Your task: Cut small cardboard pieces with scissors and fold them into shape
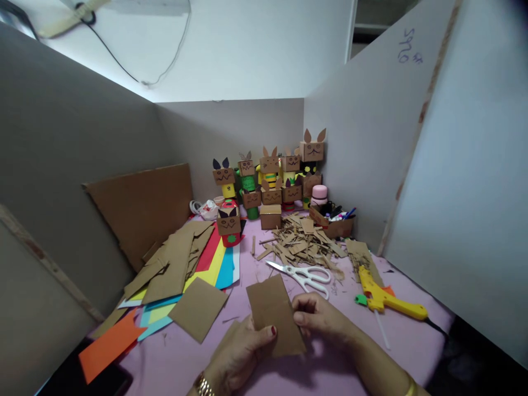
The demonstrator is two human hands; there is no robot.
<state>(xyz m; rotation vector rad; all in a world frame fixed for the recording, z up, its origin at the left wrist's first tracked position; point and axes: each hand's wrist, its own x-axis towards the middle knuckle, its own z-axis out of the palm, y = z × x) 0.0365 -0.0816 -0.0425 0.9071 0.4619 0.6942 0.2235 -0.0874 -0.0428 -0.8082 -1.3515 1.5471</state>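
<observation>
A rectangular piece of brown cardboard (273, 314) is held tilted above the table's near edge. My left hand (243, 349) grips its lower left side, the thumb lying across the front face. At the right edge, my right hand (317, 318) pinches the same piece between thumb and bent fingers. White-handled scissors (303, 273) lie just beyond it, blades partly apart. On the left rests another cardboard square (198, 309), flat on the table. A yellow glue gun (388, 300) stands to the right of my right hand.
Cardboard sheets (175, 264) and coloured paper (226, 267) are piled on the left. Cardboard scraps (303, 242) heap behind the scissors. Several box-headed cardboard animal figures (270, 165) stand at the back, near a box of pens (336, 223). Grey partitions (231, 124) enclose the purple-covered table (165, 366).
</observation>
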